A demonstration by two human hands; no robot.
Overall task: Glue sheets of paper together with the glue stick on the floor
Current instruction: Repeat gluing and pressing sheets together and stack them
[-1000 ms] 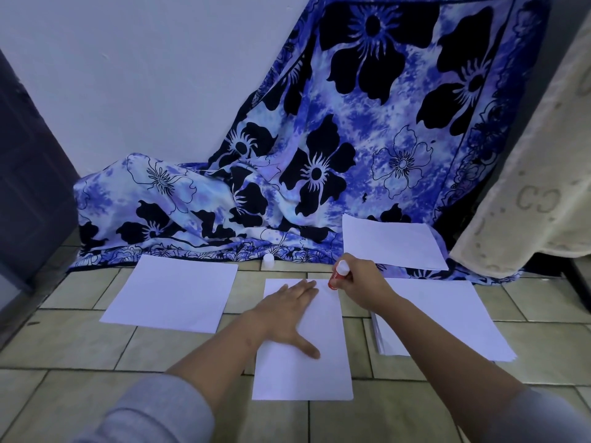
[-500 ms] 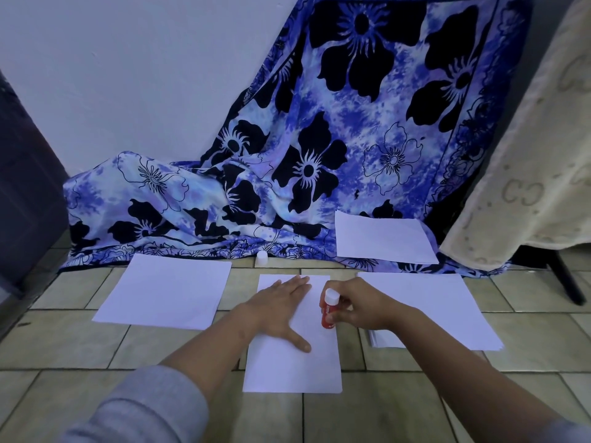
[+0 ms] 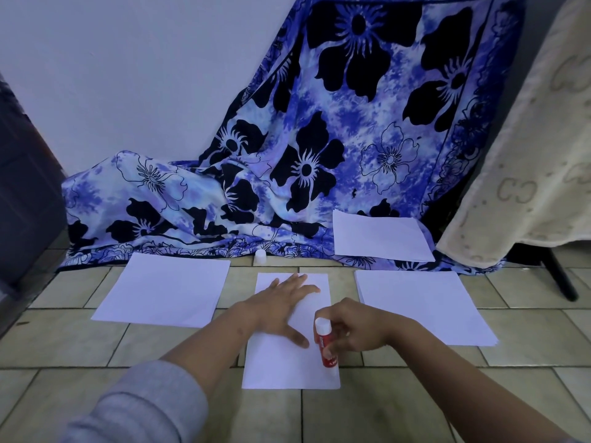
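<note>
The left hand (image 3: 281, 306) lies spread flat, pinning the sheet (image 3: 289, 356); the right hand (image 3: 353, 330) pinches the glue stick (image 3: 323, 342). Draw even strokes along the right edge.

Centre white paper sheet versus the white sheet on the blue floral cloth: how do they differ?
Centre white paper sheet lies lengthwise on floor tiles; white sheet on the blue floral cloth lies crosswise. Left hand presses the centre sheet, right hand holds a red glue stick on its right edge; the cloth sheet is untouched. Both blank.
</note>
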